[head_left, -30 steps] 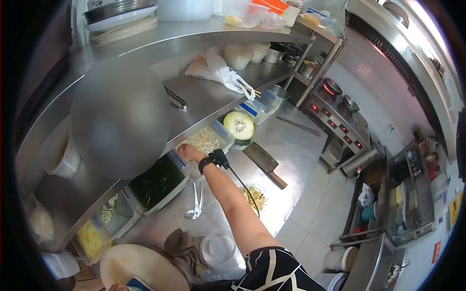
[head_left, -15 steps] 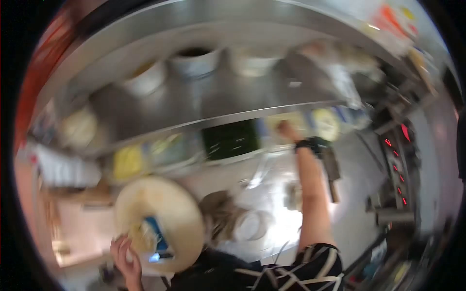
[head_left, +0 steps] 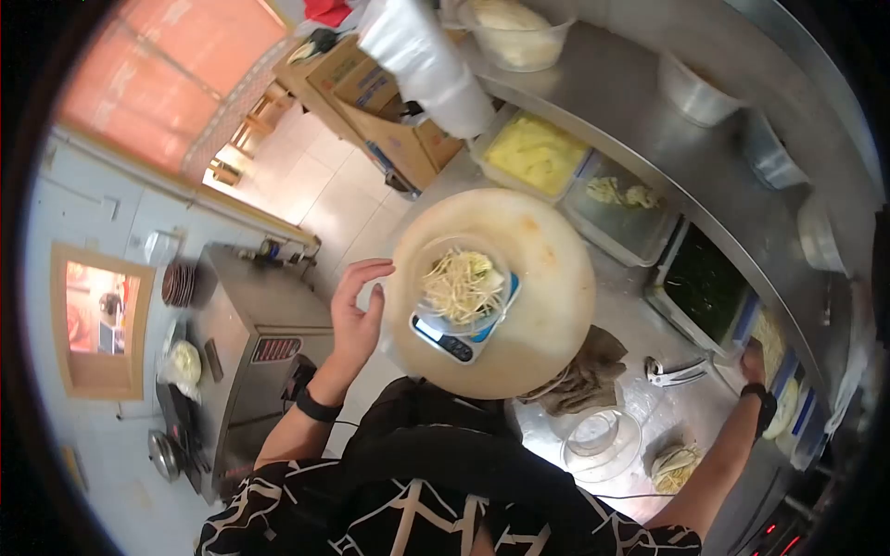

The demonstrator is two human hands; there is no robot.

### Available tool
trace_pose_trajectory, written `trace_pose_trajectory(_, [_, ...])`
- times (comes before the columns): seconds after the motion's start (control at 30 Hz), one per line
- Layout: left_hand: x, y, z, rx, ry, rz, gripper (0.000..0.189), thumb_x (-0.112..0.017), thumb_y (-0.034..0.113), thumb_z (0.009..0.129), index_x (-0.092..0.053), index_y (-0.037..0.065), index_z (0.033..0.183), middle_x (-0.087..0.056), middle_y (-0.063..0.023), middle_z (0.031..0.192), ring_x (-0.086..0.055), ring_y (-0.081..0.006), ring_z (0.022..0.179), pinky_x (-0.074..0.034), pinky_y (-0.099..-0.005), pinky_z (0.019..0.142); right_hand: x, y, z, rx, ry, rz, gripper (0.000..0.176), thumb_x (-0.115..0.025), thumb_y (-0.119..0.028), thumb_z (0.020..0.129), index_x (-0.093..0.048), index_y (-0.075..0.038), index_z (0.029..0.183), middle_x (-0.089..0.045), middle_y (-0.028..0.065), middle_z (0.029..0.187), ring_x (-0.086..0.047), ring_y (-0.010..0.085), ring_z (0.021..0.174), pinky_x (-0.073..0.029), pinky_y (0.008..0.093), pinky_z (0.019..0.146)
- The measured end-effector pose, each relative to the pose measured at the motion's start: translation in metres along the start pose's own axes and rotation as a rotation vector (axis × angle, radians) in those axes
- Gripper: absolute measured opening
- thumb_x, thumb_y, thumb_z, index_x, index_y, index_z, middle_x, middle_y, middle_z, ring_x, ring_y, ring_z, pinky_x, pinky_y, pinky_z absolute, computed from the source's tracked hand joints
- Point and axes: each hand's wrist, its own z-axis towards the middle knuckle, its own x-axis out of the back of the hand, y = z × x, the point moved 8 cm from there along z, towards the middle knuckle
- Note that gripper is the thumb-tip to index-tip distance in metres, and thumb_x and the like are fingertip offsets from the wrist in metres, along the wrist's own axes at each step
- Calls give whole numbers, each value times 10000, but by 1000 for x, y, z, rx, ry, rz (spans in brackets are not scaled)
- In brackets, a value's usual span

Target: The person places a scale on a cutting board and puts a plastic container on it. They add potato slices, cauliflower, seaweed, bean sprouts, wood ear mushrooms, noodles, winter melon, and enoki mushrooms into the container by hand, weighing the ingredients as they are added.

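On the round chopping board (head_left: 556,306) at the near middle of the counter (head_left: 640,329), seen from my head camera, a clear bowl (head_left: 461,278) of pale shredded strands sits on a small scale (head_left: 456,341). My left grip (head_left: 357,310) hangs just off the board's left edge, so the bowl lies directly to its right, close by. My left grip is the nearer of the two by a long way. It is released: fingers spread and curved, thumb apart, nothing in it. The fingertips (head_left: 382,269) curl toward the bowl's rim, and I cannot tell whether they touch it.

My right grip (head_left: 753,361) is stretched well apart from the bowl, at the right end of the counter, over a tub of pale strands (head_left: 771,335) tucked under the shelf (head_left: 705,167). The fingers are hidden from this angle, so I cannot tell whether that grip is clenched or slack, or whether it holds any strands.

Between the two grips lie a crumpled cloth (head_left: 586,371), metal tongs (head_left: 677,372) and an empty clear container (head_left: 601,445). Farther along, under the shelf, stand a tub of dark greens (head_left: 705,287) and a tub of yellow food (head_left: 536,153).
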Motion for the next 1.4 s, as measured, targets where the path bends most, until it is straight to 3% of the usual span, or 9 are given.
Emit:
trace_pose_trajectory(0.1, [-3, -13, -12, 82, -12, -62, 272, -475, -103, 737, -616, 17, 935, -594, -122, 1021, -548, -246, 997, -403, -330, 893, 34, -11, -15, -262, 134, -211, 174, -464, -43, 818, -580, -55, 947, -529, 35, 675, -451, 108, 484, -422, 247, 497])
trace_pose_trajectory(0.23, [-9, -9, -21, -24, -78, -31, 267, -462, -105, 749, -619, 19, 926, -593, -125, 1013, -551, -248, 980, -411, -330, 873, 59, -22, -30, -90, 336, -48, 64, -486, -76, 891, -535, -35, 878, -494, 22, 624, -443, 116, 494, -409, 268, 476])
trace_pose_trajectory(0.43, [-17, -20, -32, -63, -141, -169, 230, -467, -98, 760, -619, 20, 885, -592, -126, 985, -559, -252, 946, -425, -326, 850, -62, -278, -141, -1, 284, -145, 162, -578, -198, 888, -554, -41, 858, -516, -8, 655, -511, 68, 553, -413, 218, 495])
trace_pose_trajectory(0.7, [2, -43, -44, -32, -140, -376, 244, -474, -126, 738, -630, 31, 840, -596, -112, 972, -570, -244, 918, -437, -316, 825, -274, -507, -208, 157, -245, -68, 39, -543, -93, 884, -557, -58, 883, -546, -16, 731, -522, 53, 613, -426, 193, 548])
trace_pose_trajectory(0.83, [-2, -56, -63, -47, -168, -409, 269, -487, -143, 711, -635, 50, 827, -610, -93, 934, -575, -244, 899, -452, -326, 806, -391, -531, -207, 217, -522, 6, 45, -548, -63, 872, -557, -37, 907, -557, -9, 777, -529, 53, 631, -447, 199, 571])
trace_pose_trajectory(1.0, [-12, -39, -74, -338, -326, -345, 243, -579, -98, 637, -614, 98, 777, -616, -16, 926, -575, -222, 890, -445, -330, 757, -501, -496, -191, 257, -575, -269, 180, -537, -71, 859, -554, -3, 1025, -608, 99, 937, -586, 202, 829, -480, 298, 746])
trace_pose_trajectory(1.07, [-13, -31, -70, -400, -352, -301, 234, -593, -82, 636, -611, 103, 777, -615, -5, 930, -573, -213, 894, -440, -326, 763, -516, -507, -214, 758, -506, -733, 314, -525, -49, 855, -512, -39, 1168, -574, 150, 1124, -548, 276, 1039, -452, 345, 856])
trace_pose_trajectory(1.23, [-24, -4, -58, -510, -399, -275, 242, -597, -75, 628, -603, 107, 787, -612, 7, 934, -566, -215, 900, -433, -329, 772, -495, -523, -222, 703, -519, -659, 361, -533, -17, 827, -540, -77, 1182, -516, 156, 1230, -470, 343, 1134, -398, 389, 941])
trace_pose_trajectory(1.4, [-32, -17, -6, -164, -181, -174, 312, -543, -79, 655, -583, 66, 928, -555, -107, 1031, -508, -274, 1010, -406, -354, 860, -477, -518, -214, 796, -514, -427, 250, -531, 5, 823, -594, -51, 1058, -576, 121, 1089, -524, 301, 1015, -433, 345, 866])
